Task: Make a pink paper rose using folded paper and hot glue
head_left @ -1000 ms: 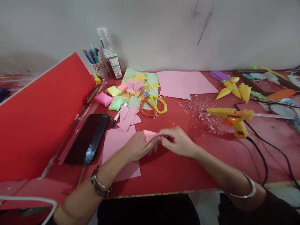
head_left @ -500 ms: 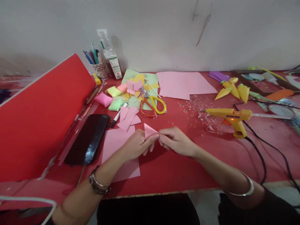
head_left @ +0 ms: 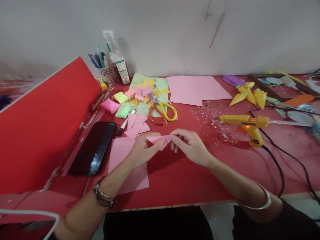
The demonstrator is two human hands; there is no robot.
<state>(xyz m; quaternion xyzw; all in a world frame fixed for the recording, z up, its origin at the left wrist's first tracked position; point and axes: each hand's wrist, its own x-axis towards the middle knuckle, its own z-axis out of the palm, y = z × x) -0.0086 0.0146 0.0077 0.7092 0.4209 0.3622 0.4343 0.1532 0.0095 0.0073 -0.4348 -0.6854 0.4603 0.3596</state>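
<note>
A small folded piece of pink paper [head_left: 158, 139] is held just above the red table [head_left: 190, 180], pinched from both sides. My left hand [head_left: 142, 150] grips its left part with closed fingers. My right hand [head_left: 192, 146] pinches its right end between thumb and fingertips. Below my left hand lies a larger pink sheet [head_left: 127, 163]. A few cut pink pieces [head_left: 137, 125] lie just beyond the hands.
A black phone [head_left: 94, 147] lies left, beside a tilted red board [head_left: 42, 123]. Scissors [head_left: 162, 112], clay packs [head_left: 120, 104], a pen cup [head_left: 107, 74] and a bottle [head_left: 117, 60] stand behind. A yellow glue gun [head_left: 246, 125] with cables lies right, near yellow paper cones [head_left: 250, 95] and a pink sheet [head_left: 197, 88].
Both hands have lifted the pink piece slightly and moved it away from me. The piece has turned from a raised point to a flatter, sideways shape.
</note>
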